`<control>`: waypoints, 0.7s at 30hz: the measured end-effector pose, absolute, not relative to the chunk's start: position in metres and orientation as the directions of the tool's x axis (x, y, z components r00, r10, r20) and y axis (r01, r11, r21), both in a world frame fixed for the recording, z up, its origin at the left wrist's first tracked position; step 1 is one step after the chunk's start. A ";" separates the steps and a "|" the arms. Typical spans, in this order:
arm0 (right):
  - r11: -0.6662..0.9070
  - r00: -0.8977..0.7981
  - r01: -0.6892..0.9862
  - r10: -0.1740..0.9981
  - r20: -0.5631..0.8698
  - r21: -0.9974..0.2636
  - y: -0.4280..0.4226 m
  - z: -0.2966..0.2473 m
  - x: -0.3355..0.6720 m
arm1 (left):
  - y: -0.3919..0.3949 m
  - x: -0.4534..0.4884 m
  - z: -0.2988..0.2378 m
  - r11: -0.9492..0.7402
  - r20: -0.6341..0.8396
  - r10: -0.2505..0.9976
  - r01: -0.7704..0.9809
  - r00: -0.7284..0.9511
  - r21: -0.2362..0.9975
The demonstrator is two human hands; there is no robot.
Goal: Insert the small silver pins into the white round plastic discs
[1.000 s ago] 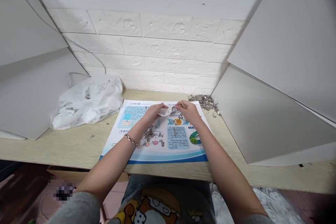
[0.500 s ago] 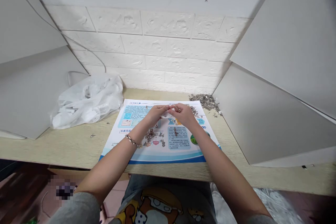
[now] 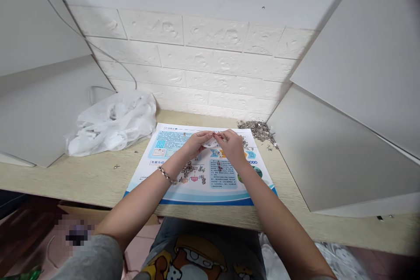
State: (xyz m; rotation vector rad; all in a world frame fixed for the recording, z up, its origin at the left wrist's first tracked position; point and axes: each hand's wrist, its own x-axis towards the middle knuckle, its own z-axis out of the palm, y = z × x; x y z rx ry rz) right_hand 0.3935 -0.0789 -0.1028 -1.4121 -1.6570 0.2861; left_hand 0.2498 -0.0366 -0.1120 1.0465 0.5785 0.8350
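Pinching a white piece (image 3: pixel 210 142) between thumb and fingers, your left hand (image 3: pixel 196 143) has a closed grip on its near-left side. You have that piece just above the upper middle of the printed sheet (image 3: pixel 197 195), right where your two hands meet. Your right hand (image 3: pixel 231 145) comes in from the other side, its thumb and fingertips bent inward at the piece's upper edge, next to your left thumb — how tightly they close, and whether they hold some small part, you cannot tell at this size.

Below your left hand, a cluster of small metal parts (image 3: pixel 187 169) lies on the sheet, just beyond your bracelet (image 3: pixel 165 175). A smaller group (image 3: pixel 219 166) sits on the blue text box to the right of it, and more bits show beside your right hand. Farther back, past the sheet's upper right corner, you have a larger heap of metal pieces (image 3: pixel 257 130) near the brick-patterned wall (image 3: pixel 197 59).

To your left, a translucent plastic bag (image 3: pixel 114 124) with white contents rests on the table (image 3: pixel 88 181) — a single loose part (image 3: pixel 116 166) lies in front of it.
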 end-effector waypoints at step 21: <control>0.216 0.094 0.659 0.926 0.365 -0.720 -0.076 -0.099 0.401 | -0.043 0.258 -0.111 -0.175 0.109 0.962 0.258 0.251 0.950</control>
